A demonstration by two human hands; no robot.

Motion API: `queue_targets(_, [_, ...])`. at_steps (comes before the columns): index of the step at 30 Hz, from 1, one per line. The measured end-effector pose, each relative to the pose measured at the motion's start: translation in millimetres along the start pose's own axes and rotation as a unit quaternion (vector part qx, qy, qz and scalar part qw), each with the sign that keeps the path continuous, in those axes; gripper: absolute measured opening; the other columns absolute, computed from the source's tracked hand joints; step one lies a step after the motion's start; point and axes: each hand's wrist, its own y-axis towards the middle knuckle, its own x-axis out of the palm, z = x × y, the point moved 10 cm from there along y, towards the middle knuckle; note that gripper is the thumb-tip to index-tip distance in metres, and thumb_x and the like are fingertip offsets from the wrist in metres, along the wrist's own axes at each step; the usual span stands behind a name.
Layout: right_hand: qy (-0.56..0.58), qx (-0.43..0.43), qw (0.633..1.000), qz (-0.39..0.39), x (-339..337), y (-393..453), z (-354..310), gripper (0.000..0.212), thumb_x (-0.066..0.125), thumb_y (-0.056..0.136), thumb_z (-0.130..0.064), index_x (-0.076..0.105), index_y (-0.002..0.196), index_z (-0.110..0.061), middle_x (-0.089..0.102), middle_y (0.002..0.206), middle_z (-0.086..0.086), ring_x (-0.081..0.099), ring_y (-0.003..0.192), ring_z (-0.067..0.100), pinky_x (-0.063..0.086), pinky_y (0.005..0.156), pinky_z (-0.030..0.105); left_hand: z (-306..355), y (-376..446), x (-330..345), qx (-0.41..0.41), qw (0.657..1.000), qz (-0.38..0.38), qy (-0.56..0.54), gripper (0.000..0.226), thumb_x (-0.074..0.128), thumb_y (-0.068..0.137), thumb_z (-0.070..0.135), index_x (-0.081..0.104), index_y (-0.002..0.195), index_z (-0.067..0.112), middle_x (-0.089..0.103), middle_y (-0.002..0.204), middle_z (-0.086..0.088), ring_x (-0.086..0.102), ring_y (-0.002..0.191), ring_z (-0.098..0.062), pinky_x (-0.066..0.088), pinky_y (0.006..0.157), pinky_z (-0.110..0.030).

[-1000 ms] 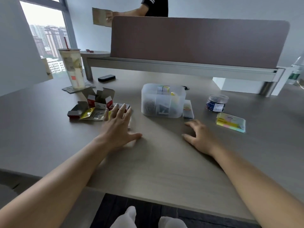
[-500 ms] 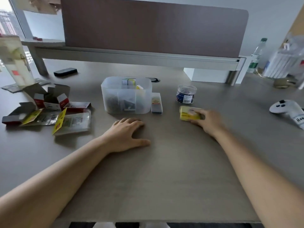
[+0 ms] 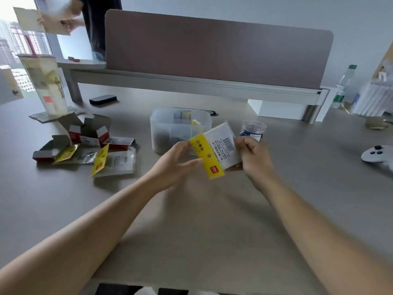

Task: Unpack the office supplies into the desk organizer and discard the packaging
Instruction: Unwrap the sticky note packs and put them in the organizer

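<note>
Both hands held a flat clear plastic packet with a yellow paper strip (image 3: 214, 150) up above the grey bench (image 3: 191, 220), just in front of the see-through plastic organizer box (image 3: 170, 128). The right hand (image 3: 253, 158) had its fingers (image 3: 244, 145) curled tight on the packet's right edge. The left hand (image 3: 172, 165) pinched the yellow end between thumb and fingers. Torn-open boxes and empty wrappers (image 3: 89, 147) lay on the bench off to the left.
</note>
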Motion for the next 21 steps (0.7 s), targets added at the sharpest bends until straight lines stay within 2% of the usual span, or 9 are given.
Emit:
queue_targets(2, [0.054, 0.035, 0.997, -0.032, 24, -2, 3, 0.03, 0.034, 0.096, -0.014, 0.054, 0.073, -0.017, 0.061, 0.078, -0.001, 0.061, 0.069, 0.014, 0.056, 0.051, 0.03, 4, -3, -3, -0.009, 0.995, -0.016, -0.099, 0.011, 0.051, 0.086, 0.009, 0.05, 0.095, 0.016, 0.06, 0.095, 0.004, 0.061, 0.086, -0.005, 0.052, 0.075, -0.015])
queue_targets(4, [0.095, 0.07, 0.99, -0.073, 46, -2, 9, 0.027, 0.033, 0.096, -0.018, 0.053, 0.078, -0.016, 0.062, 0.083, 0.002, 0.062, 0.073, 0.016, 0.057, 0.053, 0.032, 4, -3, -12, -0.012, 0.992, 0.0, -0.126, 0.016, 0.046, 0.089, 0.005, 0.05, 0.083, 0.019, 0.06, 0.085, 0.005, 0.062, 0.069, -0.001, 0.053, 0.064, -0.014])
queue_targets(6, [0.089, 0.084, 0.987, -0.108, 62, -2, 13, 0.025, 0.034, 0.096, -0.021, 0.053, 0.081, -0.016, 0.063, 0.088, 0.004, 0.062, 0.076, 0.016, 0.057, 0.055, 0.03, -3, -4, -26, -0.035, 0.985, 0.036, -0.165, 0.021, 0.044, 0.09, 0.004, 0.051, 0.079, 0.019, 0.06, 0.081, 0.005, 0.064, 0.062, 0.0, 0.055, 0.059, -0.02])
queue_targets(9, [0.023, 0.054, 0.992, -0.108, 70, 6, 11, 0.02, 0.039, 0.095, -0.018, 0.056, 0.085, -0.014, 0.061, 0.082, 0.003, 0.059, 0.069, 0.013, 0.054, 0.054, 0.019, -14, -3, -41, -0.064, 0.974, 0.068, -0.207, 0.015, 0.045, 0.09, 0.006, 0.051, 0.083, 0.017, 0.06, 0.087, -0.001, 0.062, 0.075, -0.013, 0.054, 0.066, -0.034])
queue_targets(11, [0.009, 0.02, 0.996, -0.085, 70, 12, 5, 0.016, 0.042, 0.093, -0.014, 0.056, 0.099, -0.009, 0.059, 0.08, 0.001, 0.057, 0.067, 0.01, 0.051, 0.053, 0.014, -18, -3, -48, -0.07, 0.973, 0.079, -0.206, 0.011, 0.047, 0.09, 0.008, 0.052, 0.084, 0.016, 0.06, 0.089, -0.004, 0.059, 0.079, -0.018, 0.052, 0.072, -0.039])
queue_targets(13, [0.003, -0.015, 0.998, -0.061, 69, 19, -1, 0.02, 0.043, 0.092, -0.01, 0.051, 0.111, -0.011, 0.055, 0.084, -0.001, 0.055, 0.072, 0.007, 0.051, 0.059, 0.014, -19, -2, -52, -0.068, 0.975, 0.082, -0.194, 0.013, 0.048, 0.089, 0.008, 0.052, 0.08, 0.016, 0.059, 0.086, -0.004, 0.058, 0.078, -0.02, 0.051, 0.073, -0.038])
queue_targets(15, [-0.018, -0.045, 0.998, -0.05, 71, 23, -6, 0.024, 0.044, 0.092, -0.008, 0.051, 0.114, -0.015, 0.051, 0.082, -0.005, 0.055, 0.076, 0.007, 0.052, 0.065, 0.017, -17, -3, -53, -0.062, 0.978, 0.082, -0.179, 0.015, 0.047, 0.09, 0.011, 0.051, 0.077, 0.017, 0.058, 0.081, -0.003, 0.057, 0.074, -0.018, 0.049, 0.069, -0.034])
queue_targets(18, [-0.041, -0.055, 0.996, -0.053, 77, 23, -5, 0.018, 0.049, 0.089, -0.006, 0.06, 0.104, -0.004, 0.056, 0.075, -0.006, 0.055, 0.072, 0.008, 0.051, 0.063, 0.014, -19, -4, -58, -0.057, 0.982, 0.099, -0.151, 0.016, 0.044, 0.092, 0.017, 0.052, 0.078, 0.018, 0.056, 0.076, 0.0, 0.054, 0.069, -0.014, 0.045, 0.06, -0.026])
queue_targets(21, [-0.044, -0.066, 0.996, -0.048, 77, 20, -2, 0.009, 0.055, 0.086, -0.005, 0.063, 0.09, -0.007, 0.059, 0.073, -0.006, 0.057, 0.07, 0.008, 0.052, 0.061, 0.014, -25, -3, -63, -0.059, 0.981, 0.126, -0.132, 0.009, 0.046, 0.091, 0.018, 0.053, 0.087, 0.015, 0.055, 0.075, 0.001, 0.054, 0.066, -0.013, 0.044, 0.056, -0.024])
